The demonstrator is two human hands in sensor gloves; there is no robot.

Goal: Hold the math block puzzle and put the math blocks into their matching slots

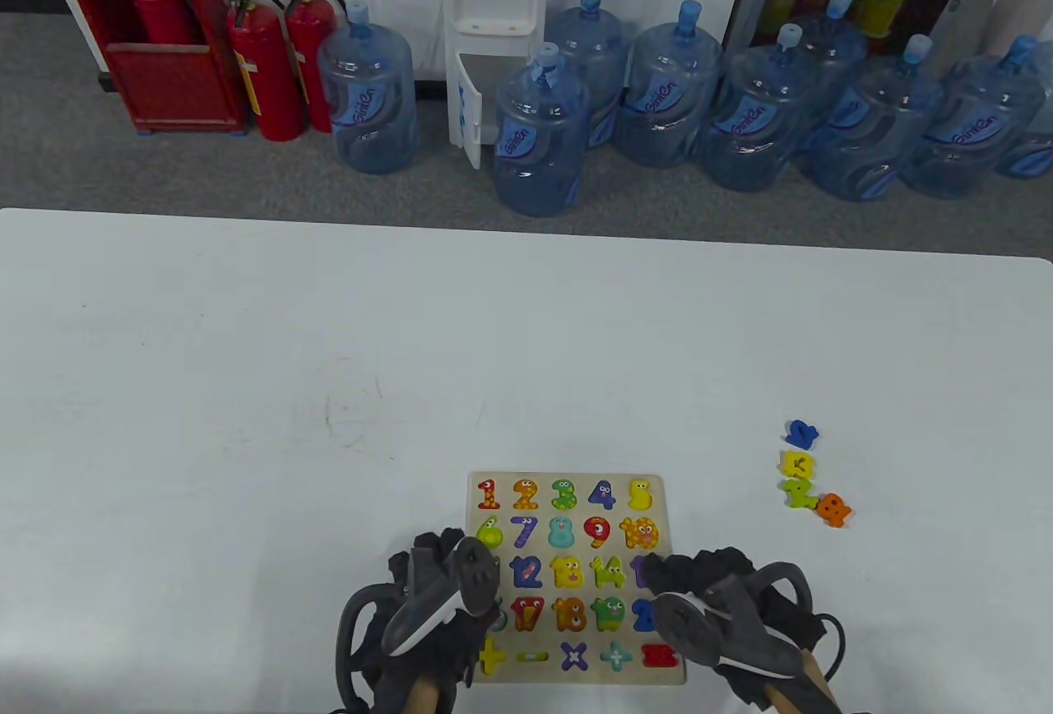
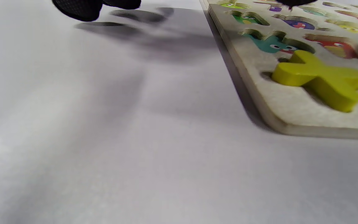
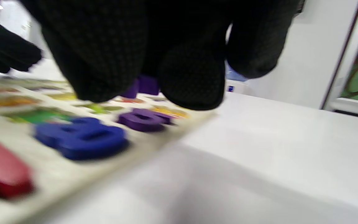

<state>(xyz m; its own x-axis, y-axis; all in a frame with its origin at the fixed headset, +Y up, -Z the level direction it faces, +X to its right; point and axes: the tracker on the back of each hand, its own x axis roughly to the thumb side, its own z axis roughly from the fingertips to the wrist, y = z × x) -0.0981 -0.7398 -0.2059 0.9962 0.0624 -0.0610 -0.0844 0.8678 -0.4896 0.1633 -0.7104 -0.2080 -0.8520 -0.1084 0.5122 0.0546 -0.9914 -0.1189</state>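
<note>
**Hands at the near corners of the number board**

Resting flat near the table's point(image 1: 247, 385) front edge, the math block puzzle point(image 1: 673, 582) has most of its number slots filled, with the sign blocks along its nearest row. A yellow plus block point(image 2: 318, 79) sits in the near left corner slot, standing proud of the board in the left wrist view.

Over the board's left edge, level with the lower rows, is the left hand point(image 1: 448, 595), its tracker tilted up toward the camera. From the wrist camera only dark fingertips point(image 2: 79, 7) show at the top, hanging just above the table beside the board; whether they are curled I cannot tell.

Above the board's right edge, the right hand point(image 1: 699, 591) has its fingers pointing in over the last column. The right wrist view is blurred, but the gloved fingers point(image 3: 191, 77) appear to be bunched downward round a purple block point(image 3: 146, 84), held just above a purple block point(image 3: 143, 119) and a blue one point(image 3: 82, 137) already seated.

Well off to the right lie four loose blocks point(image 1: 810, 475): blue, yellow, green and orange, close together.
</note>
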